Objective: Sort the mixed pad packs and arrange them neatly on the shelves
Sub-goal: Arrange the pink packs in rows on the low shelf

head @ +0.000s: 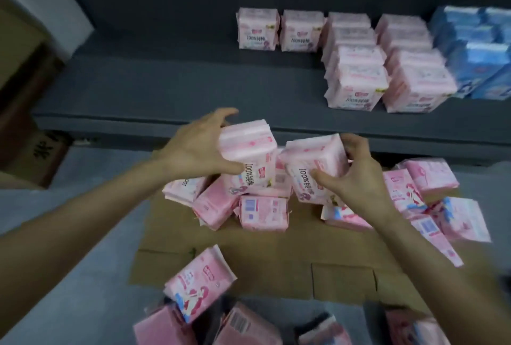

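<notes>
Currently, the step in hand appears to be a transfer of 2 matching packs from the floor pile to the shelf. All positions below are given relative to the flattened cardboard sheet on the floor.

Left of the sheet, brown cartons stand against the wall. Above the sheet's far left part, the left hand has its grip clamped on 1 pink pack, thumb on the printed face and fingers curled over the far edge. Just beside it, above the sheet's far middle, the right hand has its grip clamped on a second pink pack of the same print. Both packs are lifted clear of the loose pile lying on the sheet's far half. More loose packs lie on the sheet's right side and at its near edge.

Beyond the sheet, the shelf carries 2 single pink packs, then 2 pink rows, then blue packs at far right.

The next move probably calls for raising both packs over the shelf lip and setting them upright, print forward, in line with the 2 single packs.
</notes>
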`<state>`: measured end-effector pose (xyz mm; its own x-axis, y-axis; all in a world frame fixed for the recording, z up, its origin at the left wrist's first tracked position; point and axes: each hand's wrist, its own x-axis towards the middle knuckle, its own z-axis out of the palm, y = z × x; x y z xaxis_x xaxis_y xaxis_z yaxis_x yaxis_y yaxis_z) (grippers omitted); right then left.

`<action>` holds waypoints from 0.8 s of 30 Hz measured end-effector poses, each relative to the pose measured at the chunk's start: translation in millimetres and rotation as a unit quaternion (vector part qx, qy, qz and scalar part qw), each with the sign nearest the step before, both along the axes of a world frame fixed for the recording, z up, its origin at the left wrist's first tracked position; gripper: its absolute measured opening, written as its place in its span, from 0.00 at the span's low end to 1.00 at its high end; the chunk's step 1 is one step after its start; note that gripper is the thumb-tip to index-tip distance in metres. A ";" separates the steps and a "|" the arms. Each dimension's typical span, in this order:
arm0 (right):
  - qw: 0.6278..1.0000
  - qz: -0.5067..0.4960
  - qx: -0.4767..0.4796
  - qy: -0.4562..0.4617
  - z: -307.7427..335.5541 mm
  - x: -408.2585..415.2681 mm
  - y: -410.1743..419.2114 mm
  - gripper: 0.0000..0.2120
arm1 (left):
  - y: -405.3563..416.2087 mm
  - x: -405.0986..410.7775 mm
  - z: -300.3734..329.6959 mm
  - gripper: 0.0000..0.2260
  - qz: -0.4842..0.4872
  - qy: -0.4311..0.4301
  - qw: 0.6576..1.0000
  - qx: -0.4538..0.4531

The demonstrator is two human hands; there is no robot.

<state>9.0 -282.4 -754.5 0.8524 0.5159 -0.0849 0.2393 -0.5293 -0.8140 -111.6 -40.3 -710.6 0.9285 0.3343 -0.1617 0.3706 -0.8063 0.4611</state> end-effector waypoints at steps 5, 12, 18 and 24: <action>0.990 0.051 -0.007 -0.132 27.4 65.8 70.9 0.34 | 62.2 45.6 -3.0 0.35 0.071 -0.073 0.995 -0.015; 0.937 0.112 -0.092 -0.317 27.0 154.3 169.0 0.33 | 119.8 130.5 -63.5 0.29 0.238 -0.190 0.921 -0.243; 0.881 0.130 -0.216 -0.401 14.9 227.1 220.2 0.33 | 165.4 195.4 -93.5 0.30 0.250 -0.240 0.899 -0.267; 0.851 0.164 -0.296 -0.401 -15.2 271.1 225.5 0.31 | 171.5 232.5 -105.3 0.42 0.177 -0.218 0.959 -0.048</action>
